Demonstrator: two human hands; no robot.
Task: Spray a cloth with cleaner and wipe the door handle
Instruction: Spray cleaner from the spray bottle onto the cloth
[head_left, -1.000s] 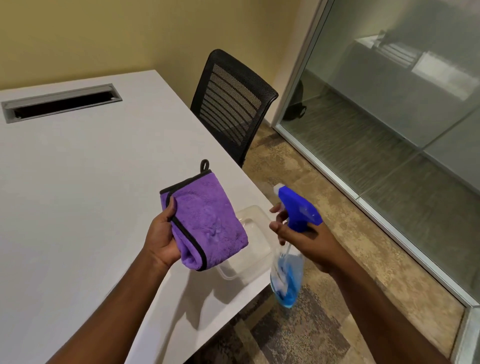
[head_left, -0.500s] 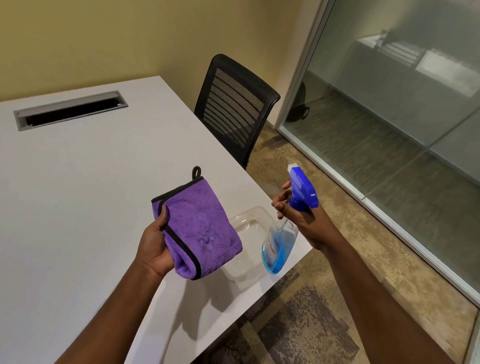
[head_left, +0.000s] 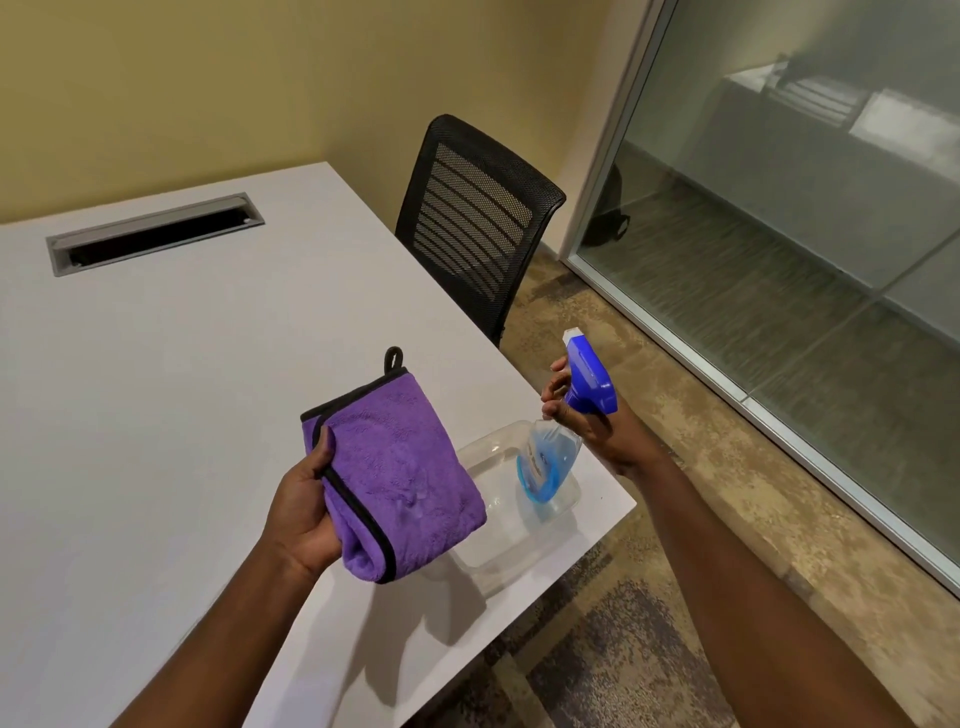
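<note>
My left hand (head_left: 306, 514) grips a folded purple cloth (head_left: 400, 467) with black trim and a small hanging loop, held above the white table. My right hand (head_left: 592, 421) is closed around the neck of a spray bottle (head_left: 550, 462) with a blue trigger head and blue liquid inside. The bottle hangs tilted over a clear plastic tray (head_left: 498, 556), its nozzle pointing up and away from the cloth. A darker damp patch shows on the cloth's face. No door handle is in view.
The white table (head_left: 156, 415) has a grey cable slot (head_left: 156, 234) at the back. A black mesh chair (head_left: 472, 223) stands at the table's right side. A glass partition (head_left: 779, 260) with a metal frame runs along the right, over patterned carpet.
My right hand has swung the spray bottle left and back over the tray, its nozzle turning away from the cloth. The left hand keeps the cloth in roughly the same place.
</note>
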